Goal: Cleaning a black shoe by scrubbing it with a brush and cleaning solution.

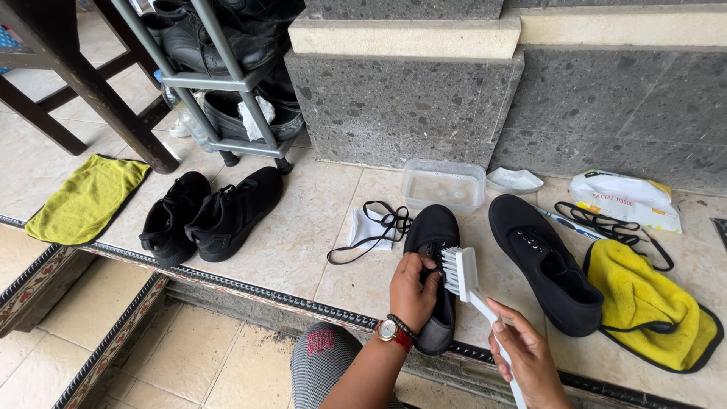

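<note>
My left hand (pixel 413 294), with a red watch on the wrist, grips the side of a black canvas shoe (pixel 433 235) that lies on the tiled step without laces. In my right hand (pixel 528 357) is a white brush (pixel 463 277); its bristle head rests against the shoe's opening, next to my left fingers. The matching black shoe (pixel 547 261) sits just to the right. A loose black lace (pixel 372 227) lies to the left, over a white cloth (pixel 363 225).
A clear tub of water (pixel 444 184) and its lid (pixel 514 179) stand behind the shoes. A tissue pack (pixel 625 198), another lace (pixel 606 226) and a yellow cloth (pixel 644 303) lie at right. Left: two black shoes (pixel 208 214), a yellow cloth (pixel 87 198), a shoe rack (pixel 227 76).
</note>
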